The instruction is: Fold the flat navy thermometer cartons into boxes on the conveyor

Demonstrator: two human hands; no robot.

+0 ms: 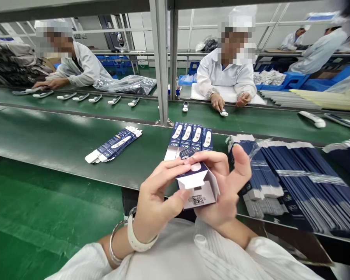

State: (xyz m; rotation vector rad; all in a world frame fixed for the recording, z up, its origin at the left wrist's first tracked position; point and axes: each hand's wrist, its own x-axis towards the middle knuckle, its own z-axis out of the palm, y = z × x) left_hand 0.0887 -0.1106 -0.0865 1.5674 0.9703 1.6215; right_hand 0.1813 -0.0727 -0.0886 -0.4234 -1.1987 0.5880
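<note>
Both of my hands hold a small dark blue and white cardboard box (202, 196), its near end turned toward me with a flap and a QR code showing. My left hand (165, 190) grips its left side, fingers over the top and thumb at the near end. My right hand (227, 186) supports the right side, with one finger raised off it. Just beyond the box, a row of blue printed boxes (187, 134) lies on the green work surface. To the left is a small stack of flattened blue cartons (115, 144).
Bundles of flat cartons (303, 175) wrapped in clear film lie at the right. A metal post (160, 66) rises beyond the surface. Several white handheld devices (95, 98) lie on the far green belt (146, 112). Across it, a co-worker (226, 74) touches one device; another person (76, 64) works at left.
</note>
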